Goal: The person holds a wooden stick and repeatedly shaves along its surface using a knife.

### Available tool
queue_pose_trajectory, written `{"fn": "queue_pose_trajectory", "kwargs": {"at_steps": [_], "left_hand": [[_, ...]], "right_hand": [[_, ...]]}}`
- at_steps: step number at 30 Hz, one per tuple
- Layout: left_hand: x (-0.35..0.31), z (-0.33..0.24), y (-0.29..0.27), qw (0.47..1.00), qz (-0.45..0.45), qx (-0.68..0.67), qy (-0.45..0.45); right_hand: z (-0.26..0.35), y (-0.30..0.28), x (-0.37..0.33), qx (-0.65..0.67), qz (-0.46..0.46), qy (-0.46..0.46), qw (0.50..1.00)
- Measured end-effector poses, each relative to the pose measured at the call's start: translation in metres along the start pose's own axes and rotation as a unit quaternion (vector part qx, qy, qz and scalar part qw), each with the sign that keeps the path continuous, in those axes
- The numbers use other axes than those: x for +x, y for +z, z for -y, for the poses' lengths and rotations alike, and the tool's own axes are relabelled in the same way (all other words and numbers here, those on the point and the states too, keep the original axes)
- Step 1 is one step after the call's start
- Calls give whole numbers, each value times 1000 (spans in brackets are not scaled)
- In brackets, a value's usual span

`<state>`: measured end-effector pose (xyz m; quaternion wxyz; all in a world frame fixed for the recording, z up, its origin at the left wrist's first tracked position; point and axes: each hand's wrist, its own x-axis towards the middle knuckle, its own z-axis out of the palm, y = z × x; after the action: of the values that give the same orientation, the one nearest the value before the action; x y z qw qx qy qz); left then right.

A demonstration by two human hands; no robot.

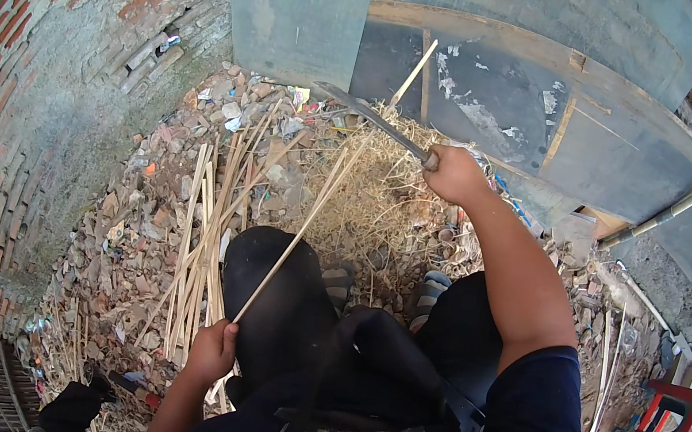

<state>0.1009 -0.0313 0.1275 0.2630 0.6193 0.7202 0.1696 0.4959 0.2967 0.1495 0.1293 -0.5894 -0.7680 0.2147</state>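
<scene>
My left hand [211,352], low on the left beside my knee, is closed on the near end of a thin bamboo strip [292,244]. The strip slants up and away to the right, past my dark-trousered knee, over a heap of pale shavings [359,191]. My right hand [455,176] grips the handle of a machete [378,120], its long dark blade pointing to the far left above the shavings. Beyond the blade another pale length of bamboo [412,74] sticks up. Whether it joins the held strip I cannot tell.
Several loose bamboo strips [197,256] lie to the left on rubble-strewn ground [123,272]. A worn brick wall [50,100] stands on the left, grey panels [296,12] at the back. To the right are a bamboo pole [679,205] and a red plastic stool [669,421].
</scene>
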Motion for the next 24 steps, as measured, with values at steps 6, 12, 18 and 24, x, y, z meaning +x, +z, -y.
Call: {"fn": "queue_pose_trajectory", "kwargs": {"at_steps": [6,12,18,24], "left_hand": [[-10,-10,5,998,-30,41,-24],[-10,-14,11,995,-54,81,-19],[-9,-12,10,994,-57,96,-14],[-12,-9,15,993,-78,89,-8]], "right_hand": [[58,-7,-28,-127,73,-105,984],[41,0,-14,-82,87,-78,990],[30,0,-13,-90,90,-63,990],[53,0,-23,-114,108,-98,983]]}}
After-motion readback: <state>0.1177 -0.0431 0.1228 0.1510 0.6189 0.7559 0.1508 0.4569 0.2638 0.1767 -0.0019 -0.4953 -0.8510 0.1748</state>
